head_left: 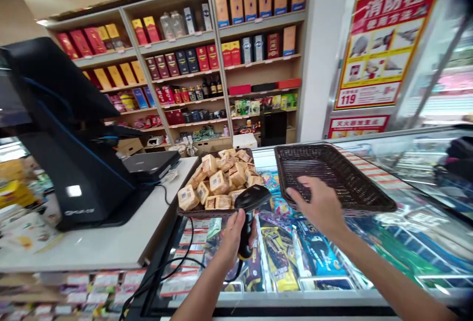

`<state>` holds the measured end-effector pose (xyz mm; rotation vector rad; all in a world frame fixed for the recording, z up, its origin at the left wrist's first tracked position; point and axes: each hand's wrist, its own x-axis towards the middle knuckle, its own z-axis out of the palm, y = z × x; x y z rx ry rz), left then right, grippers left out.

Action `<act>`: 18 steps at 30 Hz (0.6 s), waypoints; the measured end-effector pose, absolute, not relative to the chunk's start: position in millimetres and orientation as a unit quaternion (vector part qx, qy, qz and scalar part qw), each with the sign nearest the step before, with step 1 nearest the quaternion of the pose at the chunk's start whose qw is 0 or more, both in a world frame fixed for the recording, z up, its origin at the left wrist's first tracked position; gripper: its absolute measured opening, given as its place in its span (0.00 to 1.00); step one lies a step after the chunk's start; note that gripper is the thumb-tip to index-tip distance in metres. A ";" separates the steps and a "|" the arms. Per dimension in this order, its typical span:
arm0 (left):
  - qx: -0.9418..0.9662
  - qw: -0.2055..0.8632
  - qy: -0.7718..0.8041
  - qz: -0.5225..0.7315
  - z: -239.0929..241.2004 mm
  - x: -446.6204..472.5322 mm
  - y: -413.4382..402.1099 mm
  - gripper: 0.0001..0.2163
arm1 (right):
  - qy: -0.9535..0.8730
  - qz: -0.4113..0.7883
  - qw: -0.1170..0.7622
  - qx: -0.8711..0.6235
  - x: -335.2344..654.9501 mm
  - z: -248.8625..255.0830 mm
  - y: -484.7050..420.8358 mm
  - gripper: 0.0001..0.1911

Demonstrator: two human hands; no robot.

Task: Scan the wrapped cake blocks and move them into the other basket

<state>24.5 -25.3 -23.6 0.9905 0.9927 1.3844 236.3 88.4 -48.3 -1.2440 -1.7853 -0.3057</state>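
Observation:
My left hand (pixel 233 235) is wrapped round the handle of a black barcode scanner (pixel 250 208), whose head points toward a dark wicker basket (pixel 192 211) heaped with several small tan wrapped packets (pixel 220 181). My right hand (pixel 317 204) reaches over the near rim of a second, empty dark wicker basket (pixel 338 173), fingers curled down onto the weave. Both baskets rest on the glass lid of a freezer chest (pixel 369 242). The scanner's black cord (pixel 173 262) trails down to the left.
A black checkout terminal (pixel 66 134) stands on a white counter (pixel 111 242) at left, with a flat black device (pixel 150 163) beside it. Shelves of boxed goods and bottles (pixel 192 65) line the back wall. A red and yellow poster (pixel 384 40) hangs at right. Wrapped ice creams (pixel 281 257) lie under the glass.

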 end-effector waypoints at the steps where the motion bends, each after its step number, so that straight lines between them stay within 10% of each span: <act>1: 0.418 0.549 0.420 0.589 -23.2 25.5 -24.8 0.28 | -0.736 -0.140 0.425 -0.508 238.5 -51.4 89.2 0.22; 5: 0.417 0.546 0.434 0.583 -27.9 26.0 -22.5 0.28 | -0.775 -0.193 0.320 -0.510 230.1 -67.6 94.7 0.25; 18: 0.406 0.543 0.429 0.597 -33.1 22.6 -15.1 0.27 | -0.754 -0.306 0.361 -0.456 272.6 -89.1 126.7 0.27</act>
